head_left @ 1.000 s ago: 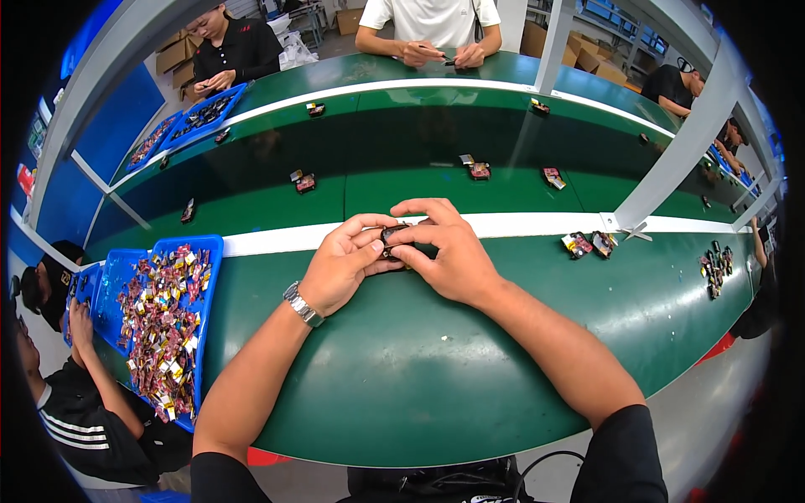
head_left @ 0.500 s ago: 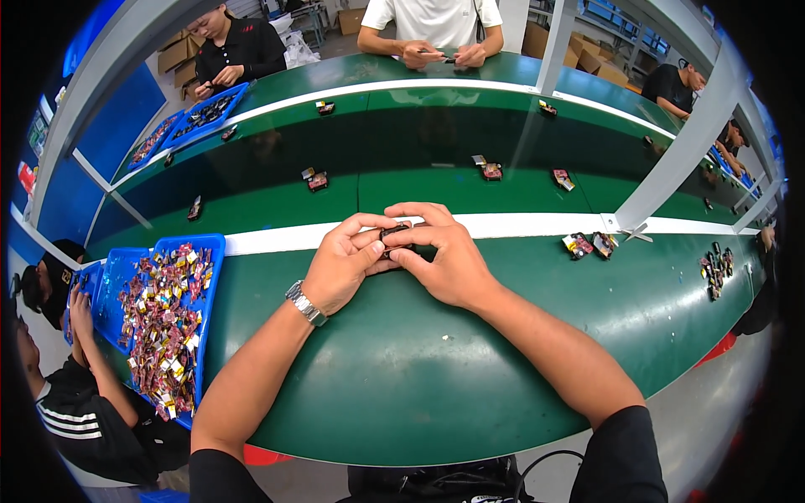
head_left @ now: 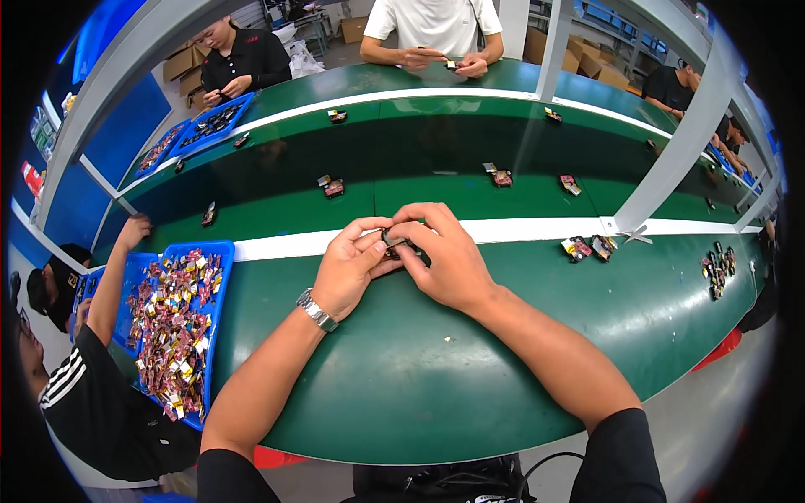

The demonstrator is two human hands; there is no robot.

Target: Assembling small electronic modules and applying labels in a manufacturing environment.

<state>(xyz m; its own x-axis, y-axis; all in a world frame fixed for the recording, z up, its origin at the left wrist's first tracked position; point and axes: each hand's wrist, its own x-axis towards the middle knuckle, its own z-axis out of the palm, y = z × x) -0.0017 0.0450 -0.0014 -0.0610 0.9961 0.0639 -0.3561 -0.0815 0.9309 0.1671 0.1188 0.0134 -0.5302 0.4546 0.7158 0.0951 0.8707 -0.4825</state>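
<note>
Pinching a small dark part [head_left: 394, 244] between both hands, the left hand [head_left: 350, 267] and right hand [head_left: 444, 256] each keep a clenched grip on it just above the green counter [head_left: 402, 369], at the white stripe [head_left: 520, 228]. Steady work probably calls for wrists kept low and fingertips close, so the part cannot slip toward the belt [head_left: 419, 168].

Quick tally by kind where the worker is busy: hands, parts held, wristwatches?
Bare hands: 2, left hand and right hand
Small dark part pinched between both hands: 1
Silver metal wristwatch on the left wrist: 1
Total: 4
</note>
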